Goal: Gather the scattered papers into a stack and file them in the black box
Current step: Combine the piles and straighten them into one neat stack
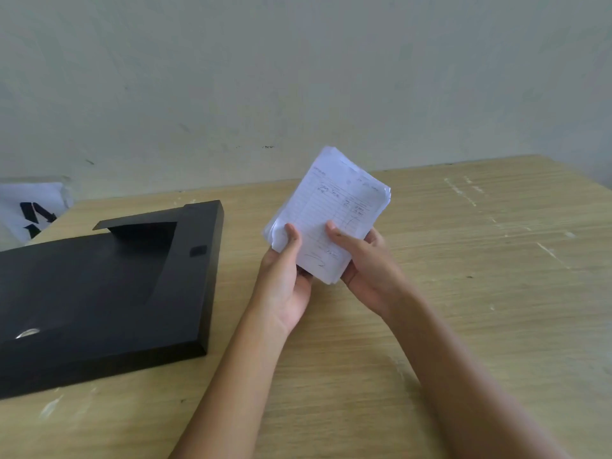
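A stack of white lined papers (334, 207) with handwriting on the top sheet is held up above the wooden table (480, 293), tilted to the right. My left hand (284, 279) grips its lower left edge, thumb on top. My right hand (367, 266) grips its lower right edge, thumb on the top sheet. The black box (109, 293) lies flat on the table to the left of my hands, with a slanted cut-out in its top face. Its left part runs out of view.
A white sheet or bag with black markings (29, 210) sits beyond the table's far left corner. A pale wall stands close behind the table. The table's far edge runs just behind the papers.
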### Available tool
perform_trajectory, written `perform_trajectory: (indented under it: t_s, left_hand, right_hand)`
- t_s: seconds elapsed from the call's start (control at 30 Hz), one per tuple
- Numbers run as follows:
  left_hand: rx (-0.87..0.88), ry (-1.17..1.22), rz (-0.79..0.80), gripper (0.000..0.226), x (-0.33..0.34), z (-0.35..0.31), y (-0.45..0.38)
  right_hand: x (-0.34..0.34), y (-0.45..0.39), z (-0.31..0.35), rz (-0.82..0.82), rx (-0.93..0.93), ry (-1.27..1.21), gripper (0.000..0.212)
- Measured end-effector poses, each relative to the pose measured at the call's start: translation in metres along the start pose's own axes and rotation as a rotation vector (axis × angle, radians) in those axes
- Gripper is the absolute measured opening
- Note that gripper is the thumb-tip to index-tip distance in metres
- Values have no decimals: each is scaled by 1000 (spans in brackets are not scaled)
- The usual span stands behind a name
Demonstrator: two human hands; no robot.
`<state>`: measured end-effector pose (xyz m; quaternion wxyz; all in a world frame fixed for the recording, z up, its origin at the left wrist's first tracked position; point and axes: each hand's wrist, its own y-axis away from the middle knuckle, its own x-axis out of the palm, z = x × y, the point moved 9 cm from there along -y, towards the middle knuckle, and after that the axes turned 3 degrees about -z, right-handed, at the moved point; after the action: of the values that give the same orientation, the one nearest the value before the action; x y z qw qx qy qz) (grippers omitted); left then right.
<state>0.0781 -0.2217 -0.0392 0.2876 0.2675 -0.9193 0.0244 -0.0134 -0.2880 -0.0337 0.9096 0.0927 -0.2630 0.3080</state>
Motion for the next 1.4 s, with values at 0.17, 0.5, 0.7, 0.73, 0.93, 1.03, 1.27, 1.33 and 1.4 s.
perform_trajectory:
  t_s: [0.17, 0.5, 0.7, 0.73, 0.93, 1.03, 1.27, 1.33, 1.4]
  left_hand:
    - [113, -160, -127, 27, -29, -25, -8]
    - [611, -816, -280, 19, -25, -61, 8]
    - [720, -888, -228, 22, 1, -52, 18]
    - [728, -905, -214, 25, 4, -51, 19]
    - [750, -962, -377, 31, -7, -55, 21]
    - [693, -847, -406, 25, -19, -57, 16]
    - [501, -628, -323, 34, -35, -50, -2]
    - [461, -716, -310, 57, -32, -47, -2]
    - [481, -771, -296, 65, -28, -47, 0]
  right_hand:
    - [-19, -4, 33, 6, -54, 109, 36]
    - [-26, 1, 42, -237, -317, 588, 20]
    - [-12, 25, 68, -455, -702, 769, 12]
    - [-10, 27, 68, -453, -735, 787, 12]
    - [-18, 1, 48, -284, -475, 951, 30]
    - [-26, 0, 47, -275, -420, 939, 30]
    - [-18, 3, 54, -233, -476, 860, 21]
    - [-15, 3, 52, -244, -506, 898, 23]
    - [-16, 4, 51, -292, -518, 941, 28]
